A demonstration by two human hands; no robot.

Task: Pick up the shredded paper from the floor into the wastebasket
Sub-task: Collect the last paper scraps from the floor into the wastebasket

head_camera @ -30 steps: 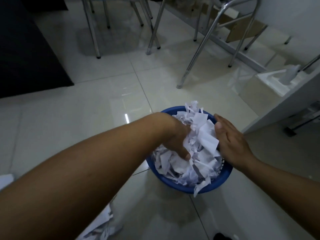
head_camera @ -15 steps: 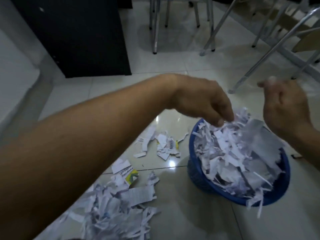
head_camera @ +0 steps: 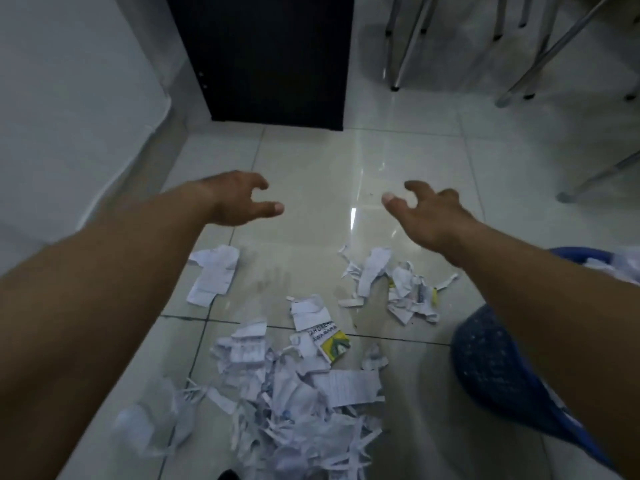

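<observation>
Seemingly stands partway; wastebasket (head_camera: 502, 368) at right edge partly filled; shredded paper (head_camera: 304, 403) heaped lower centre; left hand (head_camera: 239, 199), right hand (head_camera: 429, 216) empty, fingers loose.

Bare floor (head_camera: 322, 168) lies open at frame centre; a black cabinet (head_camera: 270, 57) blocks the top, chair legs (head_camera: 403, 43) (thin metal) crowd the upper right, the wastebasket (head_camera: 491, 362) the lower right.

Both hands, the left hand (head_camera: 239, 199) and right hand (head_camera: 429, 213), hovered empty with loosely curled fingers above shredded paper (head_camera: 294, 403) strewn on the floor (head_camera: 311, 174); the blue wastebasket (head_camera: 495, 368), apparently paper-filled, stood at right.
</observation>
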